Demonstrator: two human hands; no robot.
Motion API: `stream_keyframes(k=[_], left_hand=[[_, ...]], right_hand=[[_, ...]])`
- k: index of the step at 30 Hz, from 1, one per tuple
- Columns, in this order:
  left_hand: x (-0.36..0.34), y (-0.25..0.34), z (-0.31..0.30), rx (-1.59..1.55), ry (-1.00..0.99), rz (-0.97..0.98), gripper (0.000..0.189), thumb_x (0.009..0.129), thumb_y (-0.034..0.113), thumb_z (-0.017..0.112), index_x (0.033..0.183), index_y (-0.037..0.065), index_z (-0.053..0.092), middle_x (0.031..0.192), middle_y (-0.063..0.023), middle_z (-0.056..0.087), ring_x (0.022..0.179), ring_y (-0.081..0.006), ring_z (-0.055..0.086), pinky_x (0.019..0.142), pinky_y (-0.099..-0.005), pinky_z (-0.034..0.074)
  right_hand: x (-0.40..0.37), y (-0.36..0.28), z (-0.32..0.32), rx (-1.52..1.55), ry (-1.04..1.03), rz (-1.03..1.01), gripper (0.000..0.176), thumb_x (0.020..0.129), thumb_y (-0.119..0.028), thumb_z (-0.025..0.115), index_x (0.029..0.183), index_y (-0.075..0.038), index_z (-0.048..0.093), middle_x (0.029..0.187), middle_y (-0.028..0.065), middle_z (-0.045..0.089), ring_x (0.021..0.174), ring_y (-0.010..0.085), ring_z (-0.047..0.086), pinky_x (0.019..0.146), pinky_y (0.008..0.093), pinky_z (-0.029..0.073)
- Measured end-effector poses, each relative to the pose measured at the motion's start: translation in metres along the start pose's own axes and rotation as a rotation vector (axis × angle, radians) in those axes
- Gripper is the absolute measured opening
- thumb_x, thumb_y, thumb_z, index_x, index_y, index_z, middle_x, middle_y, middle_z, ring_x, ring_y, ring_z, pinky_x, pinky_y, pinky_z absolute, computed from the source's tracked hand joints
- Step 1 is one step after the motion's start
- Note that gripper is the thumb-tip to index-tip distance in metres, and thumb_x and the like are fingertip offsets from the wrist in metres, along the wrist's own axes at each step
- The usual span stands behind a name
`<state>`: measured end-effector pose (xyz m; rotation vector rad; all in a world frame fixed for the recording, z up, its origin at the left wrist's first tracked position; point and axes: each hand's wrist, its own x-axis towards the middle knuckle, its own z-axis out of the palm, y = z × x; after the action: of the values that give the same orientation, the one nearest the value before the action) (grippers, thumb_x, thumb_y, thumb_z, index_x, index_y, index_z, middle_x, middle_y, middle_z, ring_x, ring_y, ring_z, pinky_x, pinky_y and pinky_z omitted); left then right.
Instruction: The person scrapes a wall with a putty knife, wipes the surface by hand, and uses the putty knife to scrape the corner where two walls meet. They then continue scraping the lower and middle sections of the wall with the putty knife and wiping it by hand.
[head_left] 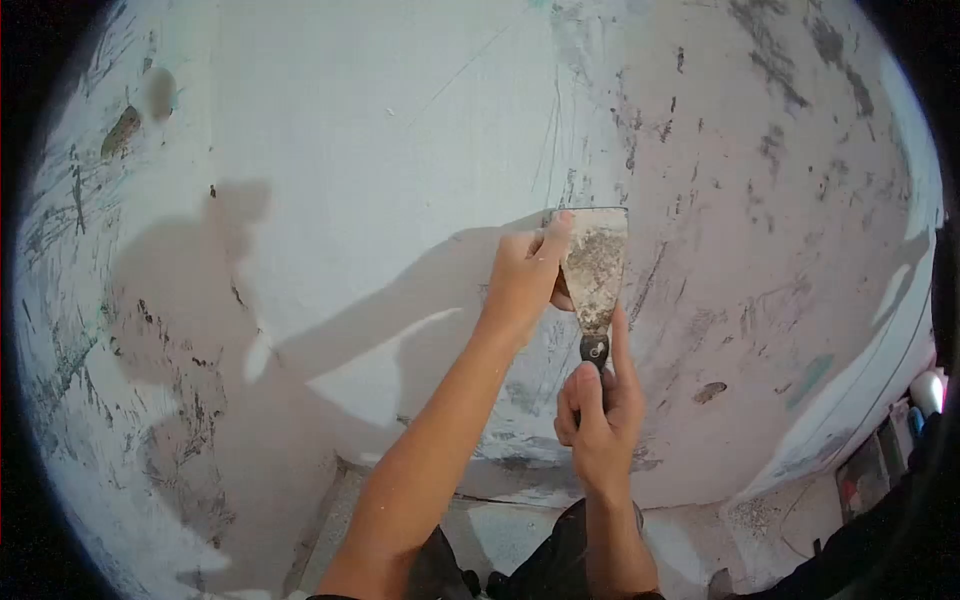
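Observation:
A putty knife (pixel 597 262) with a plaster-crusted blade is held upright in front of the wall, its straight edge at the top. My right hand (pixel 603 415) is closed around the dark handle, thumb on the front and index finger stretched up along the blade's right side. At the blade's upper left corner, my left hand (pixel 528 265) pinches it, thumb on the face and the other fingers partly hidden behind. Behind both hands stands a pale wall (pixel 380 150) with scrapes and dark marks.
Small holes (pixel 710 392) and a larger gouge (pixel 121 132) mark the wall. My shadow falls across its left part. Low down are the floor (pixel 500 535) and my dark-clothed legs (pixel 555 560). Various items lie in a box (pixel 870 470) at the lower right.

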<state>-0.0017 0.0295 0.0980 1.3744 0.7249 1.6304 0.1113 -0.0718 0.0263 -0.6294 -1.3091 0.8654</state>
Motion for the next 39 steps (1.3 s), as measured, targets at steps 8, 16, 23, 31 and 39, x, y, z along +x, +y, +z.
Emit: stream_keyframes(k=[8, 16, 23, 31, 39], left_hand=[[-0.005, -0.012, 0.009, -0.080, 0.104, -0.015, 0.051, 0.102, 0.045, 0.056, 0.073, 0.004, 0.063, 0.061, -0.0016, 0.059, 0.047, -0.0087, 0.054, 0.041, -0.0244, 0.043], [0.005, -0.007, 0.009, -0.094, 0.110, -0.003, 0.047, 0.100, 0.046, 0.059, 0.080, 0.004, 0.065, 0.065, -0.0016, 0.061, 0.050, -0.0088, 0.057, 0.041, -0.0242, 0.044], [-0.009, -0.005, 0.001, 0.039, 0.095, -0.070, 0.051, 0.100, 0.048, 0.058, 0.087, 0.000, 0.068, 0.072, -0.0070, 0.067, 0.056, -0.0121, 0.063, 0.045, -0.0260, 0.048], [-0.038, -0.019, -0.062, 0.721, 0.233, 0.627, 0.014, 0.094, 0.019, 0.062, 0.094, 0.006, 0.068, 0.108, -0.0079, 0.074, 0.053, -0.0131, 0.065, 0.046, -0.0241, 0.047], [-0.036, -0.026, -0.040, 1.252, -0.013, 0.901, 0.010, 0.081, 0.012, 0.067, 0.074, 0.005, 0.065, 0.141, -0.0081, 0.062, 0.053, -0.0087, 0.061, 0.048, -0.0226, 0.048]], right_hand=[[0.006, 0.011, -0.008, -0.098, -0.030, -0.068, 0.062, 0.104, -0.007, 0.045, 0.159, 0.000, 0.018, 0.067, -0.0057, 0.047, 0.053, 0.0022, 0.040, 0.047, 0.0205, 0.033], [0.006, 0.000, -0.008, -0.045, -0.068, -0.046, 0.063, 0.102, -0.007, 0.045, 0.160, -0.003, 0.021, 0.070, -0.0052, 0.048, 0.054, 0.0022, 0.040, 0.048, 0.0206, 0.035], [-0.004, 0.001, -0.021, -0.121, -0.083, -0.003, 0.064, 0.102, -0.008, 0.047, 0.160, -0.004, 0.021, 0.074, -0.0036, 0.050, 0.059, 0.0037, 0.042, 0.053, 0.0207, 0.037], [-0.119, 0.100, -0.130, -0.466, -0.199, 0.100, 0.065, 0.097, -0.015, 0.062, 0.155, -0.003, 0.035, 0.074, 0.0044, 0.064, 0.063, 0.0120, 0.056, 0.061, 0.0294, 0.046], [-0.131, 0.119, -0.132, -0.738, -0.577, 0.259, 0.070, 0.098, -0.026, 0.065, 0.157, -0.010, 0.032, 0.071, 0.0158, 0.069, 0.056, 0.0273, 0.065, 0.060, 0.0388, 0.053]])
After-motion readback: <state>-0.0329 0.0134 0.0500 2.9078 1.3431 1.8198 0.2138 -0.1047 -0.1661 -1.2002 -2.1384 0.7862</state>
